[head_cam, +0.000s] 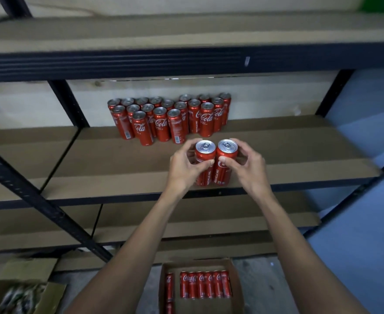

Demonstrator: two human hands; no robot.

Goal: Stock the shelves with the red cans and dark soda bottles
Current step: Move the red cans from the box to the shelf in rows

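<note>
White script reading "Cola" marks several of the group of cans (pixel 168 118) at the back of the shelf (pixel 118 159); one there carries "RECYCLE ME" along its side. "RECYCLE ME" also runs up the pair of cans (pixel 205 156) just in front of the group. Well below the group, the boxed cans (pixel 205 284) show "Coca-Cola".

We're on a single head-worn wide-angle view, facing forward and down, close to the middle shelf (pixel 299 155). Dead centre, left hand (pixel 183 166) grips the left red can (pixel 205 152), right hand (pixel 247 166) the right red can (pixel 227 150); floor (pixel 265 282) nearest us.
</note>
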